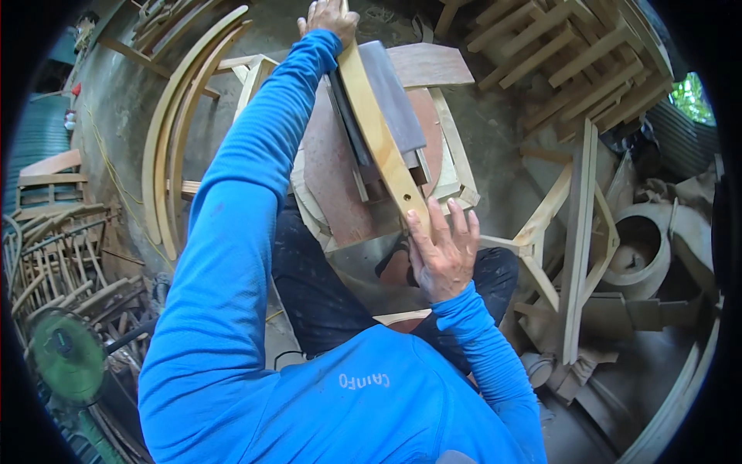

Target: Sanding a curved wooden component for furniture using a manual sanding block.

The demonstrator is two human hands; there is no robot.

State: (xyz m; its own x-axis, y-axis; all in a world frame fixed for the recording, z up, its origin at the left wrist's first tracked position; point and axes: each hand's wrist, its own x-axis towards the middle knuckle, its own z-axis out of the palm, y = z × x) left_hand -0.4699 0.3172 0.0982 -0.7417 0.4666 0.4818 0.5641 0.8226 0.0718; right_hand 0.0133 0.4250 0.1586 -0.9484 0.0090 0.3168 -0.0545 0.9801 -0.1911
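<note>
A pale, slightly curved wooden bar (pixel 379 131) with a small round hole close to its near end runs away from me. My left hand (pixel 328 22) is closed round its far end, at the top of the view. At the near end my right hand (pixel 444 255) touches the wood with its fingers stretched out and a little apart. Beneath and beside the bar is a flat grey surface (pixel 390 93) with dark sides, perhaps a sander; I cannot make out its kind for certain. It rests over a reddish-brown board (pixel 340 182) on a pale wooden frame (pixel 456 147).
Curved wooden strips (pixel 182 124) stand to the left. A green fan (pixel 66 356) is at the lower left, by stacked chair-like frames (pixel 66 255). On the right are a slatted wooden pile (pixel 572 54), a long upright beam (pixel 578 247) and a round-mouthed container (pixel 634 247).
</note>
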